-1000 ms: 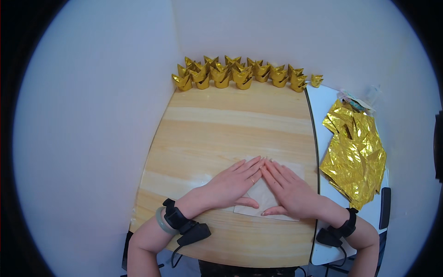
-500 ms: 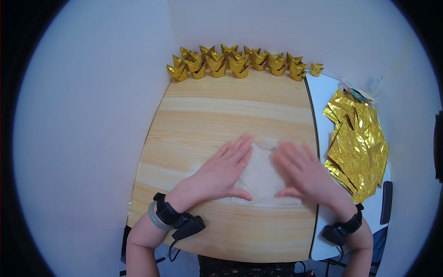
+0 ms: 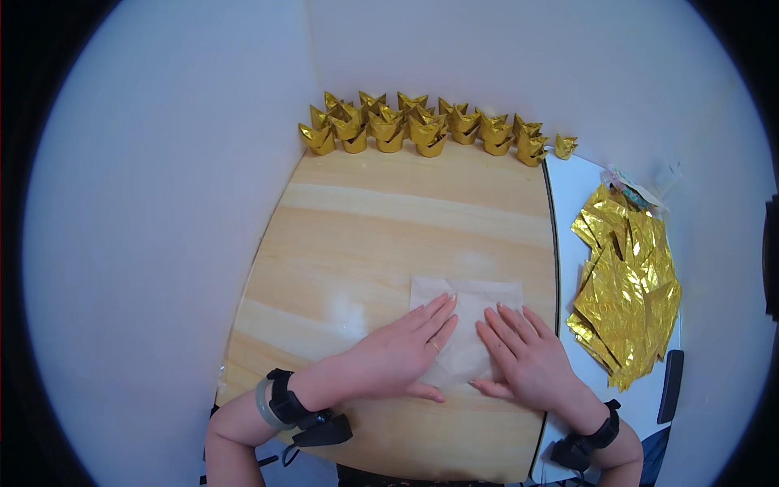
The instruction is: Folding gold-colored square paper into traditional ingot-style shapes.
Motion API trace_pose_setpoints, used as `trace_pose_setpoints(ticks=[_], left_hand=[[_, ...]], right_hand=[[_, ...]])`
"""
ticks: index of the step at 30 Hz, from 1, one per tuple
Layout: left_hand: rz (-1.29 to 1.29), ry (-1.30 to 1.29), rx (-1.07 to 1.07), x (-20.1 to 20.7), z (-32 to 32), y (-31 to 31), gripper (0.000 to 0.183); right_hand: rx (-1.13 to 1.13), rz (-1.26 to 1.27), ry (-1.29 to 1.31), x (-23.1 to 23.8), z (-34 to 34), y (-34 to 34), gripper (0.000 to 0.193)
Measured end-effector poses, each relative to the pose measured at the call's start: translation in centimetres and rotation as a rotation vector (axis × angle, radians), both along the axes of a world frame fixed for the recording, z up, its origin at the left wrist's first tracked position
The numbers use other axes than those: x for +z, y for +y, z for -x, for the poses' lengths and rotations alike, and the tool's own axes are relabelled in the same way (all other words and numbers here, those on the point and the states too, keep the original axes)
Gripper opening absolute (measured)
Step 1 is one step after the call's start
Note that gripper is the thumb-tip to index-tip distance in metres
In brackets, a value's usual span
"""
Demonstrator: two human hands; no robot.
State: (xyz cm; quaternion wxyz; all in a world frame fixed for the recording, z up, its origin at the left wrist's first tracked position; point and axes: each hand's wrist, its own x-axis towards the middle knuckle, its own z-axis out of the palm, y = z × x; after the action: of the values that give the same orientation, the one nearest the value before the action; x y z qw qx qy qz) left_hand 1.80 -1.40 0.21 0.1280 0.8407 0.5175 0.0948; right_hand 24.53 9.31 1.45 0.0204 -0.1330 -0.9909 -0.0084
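Observation:
A pale, thin square sheet of paper (image 3: 468, 339) lies flat on the wooden tabletop, near the table's right side. My left hand (image 3: 410, 345) rests on its left part, fingers stretched out and the thumb pointing to the right. On the right part lies my right hand (image 3: 523, 357), its fingers slightly spread and its thumb turned inward. Both palms face down, and neither hand grips anything. The sheet's far edge shows beyond my fingertips; my hands cover much of its sides.
Several folded gold paper ingots (image 3: 389, 134) stand in stacks along the far edge of the wooden table (image 3: 389, 235). One small ingot (image 3: 565, 146) sits apart at the right. Gold foil sheets (image 3: 629, 284) are piled on the white table (image 3: 572, 211), with a black bar-shaped object (image 3: 671, 385) nearby.
My view has shifted, so the scene sits lower. The far part of the sheet, narrowed to folded-looking edges before, now spreads out with a straight far edge. My right hand has stopped its blurred motion.

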Motion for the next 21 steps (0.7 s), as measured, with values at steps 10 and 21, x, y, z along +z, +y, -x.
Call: trace_pose_setpoints(ticks=[10,21], left_hand=[[0.039,-0.331,0.257,1.2,0.5,0.1,0.051],[-0.147,-0.514,0.474,-0.9,0.4,0.0,0.024]], right_hand=[[-0.018,0.319,0.232,0.0,-0.1,1.5,0.062],[-0.592,0.775,0.455,-1.0,-0.1,1.7,0.048]])
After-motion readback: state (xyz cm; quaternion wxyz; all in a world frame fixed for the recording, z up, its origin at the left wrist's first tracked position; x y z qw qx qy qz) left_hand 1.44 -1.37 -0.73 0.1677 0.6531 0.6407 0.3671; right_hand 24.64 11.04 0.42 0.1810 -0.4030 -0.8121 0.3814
